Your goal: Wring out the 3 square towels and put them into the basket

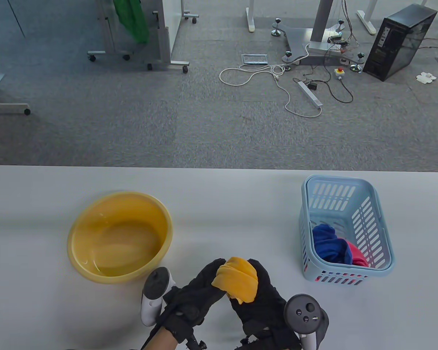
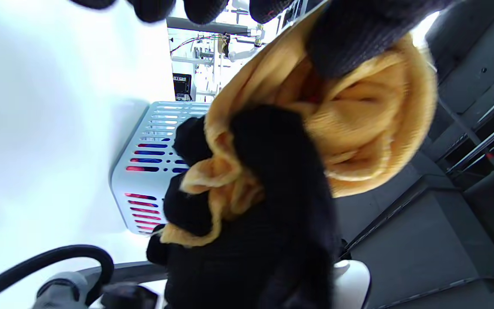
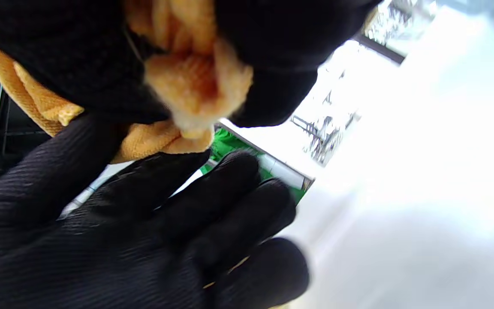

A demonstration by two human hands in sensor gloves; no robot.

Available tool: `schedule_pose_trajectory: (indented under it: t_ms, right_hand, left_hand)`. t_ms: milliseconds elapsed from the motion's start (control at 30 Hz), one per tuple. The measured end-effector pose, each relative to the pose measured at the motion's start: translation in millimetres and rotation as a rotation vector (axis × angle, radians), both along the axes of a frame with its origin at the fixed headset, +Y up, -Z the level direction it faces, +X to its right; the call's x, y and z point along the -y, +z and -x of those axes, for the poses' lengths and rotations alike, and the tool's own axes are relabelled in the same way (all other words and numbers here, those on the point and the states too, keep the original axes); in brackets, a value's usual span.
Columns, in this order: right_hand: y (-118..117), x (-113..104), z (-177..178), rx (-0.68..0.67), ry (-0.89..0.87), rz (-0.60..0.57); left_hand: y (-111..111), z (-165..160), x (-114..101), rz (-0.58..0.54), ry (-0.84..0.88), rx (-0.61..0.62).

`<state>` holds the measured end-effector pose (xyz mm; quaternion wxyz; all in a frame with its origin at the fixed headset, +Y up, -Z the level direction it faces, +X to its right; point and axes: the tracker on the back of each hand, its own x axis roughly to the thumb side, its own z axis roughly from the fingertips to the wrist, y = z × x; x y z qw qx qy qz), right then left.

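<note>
Near the table's front edge, between yellow basin (image 1: pixel 119 237) and basket (image 1: pixel 381 233), my left hand (image 1: pixel 199 291) and right hand (image 1: pixel 266 295) both clench the bunched orange towel (image 1: pixel 237 279), blue towel (image 1: pixel 328 246) and red towel (image 1: pixel 357 255) lying in the basket

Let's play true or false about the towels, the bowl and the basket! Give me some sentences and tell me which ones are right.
1. Both gloved hands, left hand and right hand, grip the bunched orange towel. True.
2. The light blue slotted plastic basket holds nothing. False: a blue towel and a red towel lie inside it.
3. The round yellow plastic basin stands left of the hands. True.
4. The orange towel lies in the basin. False: it is held above the white table, between basin and basket.
5. The basket lies tipped on its side. False: it stands upright.
</note>
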<state>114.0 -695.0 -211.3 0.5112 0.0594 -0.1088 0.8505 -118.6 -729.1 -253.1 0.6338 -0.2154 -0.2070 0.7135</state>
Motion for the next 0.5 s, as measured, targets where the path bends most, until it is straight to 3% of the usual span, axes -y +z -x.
schedule_pose_trajectory:
  t_ms: [200, 300, 500]
  right_hand:
    - [3, -6, -3, 0.069, 0.096, -0.046]
    - [5, -8, 5, 0.083, 0.258, -0.109]
    - [14, -16, 23, 0.12, 0.566, -0.258]
  left_hand:
    - [-1, 5, -1, 0.046, 0.123, -0.033]
    - [0, 8, -1, 0.07, 0.119, -0.077]
    - [0, 11, 3, 0.128, 0.045, -0.033]
